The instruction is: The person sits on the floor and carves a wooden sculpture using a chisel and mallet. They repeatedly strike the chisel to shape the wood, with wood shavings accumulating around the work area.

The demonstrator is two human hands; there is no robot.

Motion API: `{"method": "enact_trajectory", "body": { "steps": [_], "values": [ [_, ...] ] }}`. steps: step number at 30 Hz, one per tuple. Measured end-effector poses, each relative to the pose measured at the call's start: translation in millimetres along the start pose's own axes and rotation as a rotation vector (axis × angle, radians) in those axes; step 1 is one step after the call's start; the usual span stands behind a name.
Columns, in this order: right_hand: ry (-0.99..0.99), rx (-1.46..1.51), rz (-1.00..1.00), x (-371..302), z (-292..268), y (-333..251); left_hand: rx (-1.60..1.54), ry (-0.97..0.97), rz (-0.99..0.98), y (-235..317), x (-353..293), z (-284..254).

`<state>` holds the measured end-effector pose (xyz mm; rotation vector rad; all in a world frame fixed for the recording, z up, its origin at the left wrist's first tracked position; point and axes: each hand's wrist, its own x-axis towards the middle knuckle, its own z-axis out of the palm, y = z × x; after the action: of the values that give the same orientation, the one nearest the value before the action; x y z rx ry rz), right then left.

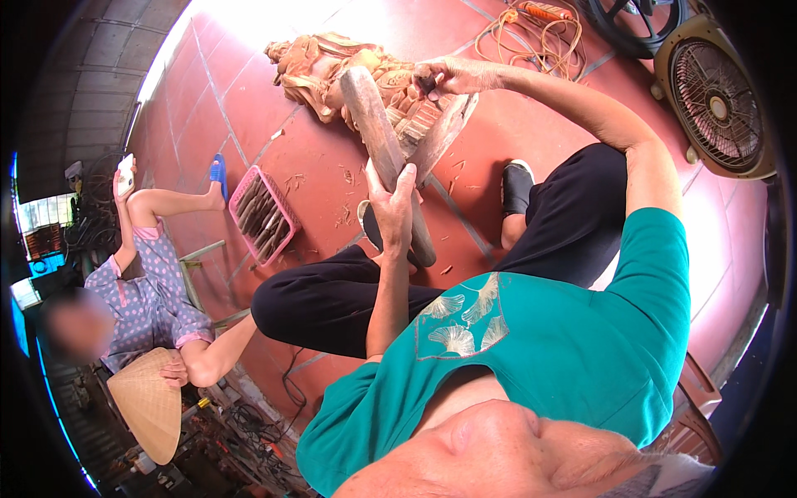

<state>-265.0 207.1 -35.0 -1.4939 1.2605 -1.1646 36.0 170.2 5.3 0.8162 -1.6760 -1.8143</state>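
Observation:
My left hand is wrapped round a long greyish wooden club, thicker at its far end, which slants away from me. My right hand is farther off and to the right, its fingers pinching a small dark piece whose kind I cannot make out. That hand is over the lower part of a carved wooden figure with folds and ridges, lying on the tiled floor. Beside the club, a pale wooden piece slants out from the carving; the club hides part of both.
A pink basket of carving tools stands left, among wood shavings. At the left sits another person with a straw hat and a white phone-like thing. A box fan and tangled orange cord are at far right.

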Motion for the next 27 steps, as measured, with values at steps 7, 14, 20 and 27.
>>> {"method": "enact_trajectory", "body": {
  "steps": [7,14,20,27],
  "values": [
    [-0.007,-0.263,-0.070,1.5,4.4,1.6,0.019,-0.035,-0.028,-4.6,0.5,-1.8],
    [0.030,-0.486,-0.004,-3.3,25.4,-39.6,0.041,0.054,0.235,12.9,-10.3,9.6],
    [-0.036,-0.571,-0.124,5.5,25.9,-26.5,0.438,0.054,0.188,3.7,-5.3,8.9],
    [0.035,-0.496,0.007,5.9,31.8,-32.5,0.078,-0.073,-0.045,4.3,-3.7,-7.2]
  ]
}}
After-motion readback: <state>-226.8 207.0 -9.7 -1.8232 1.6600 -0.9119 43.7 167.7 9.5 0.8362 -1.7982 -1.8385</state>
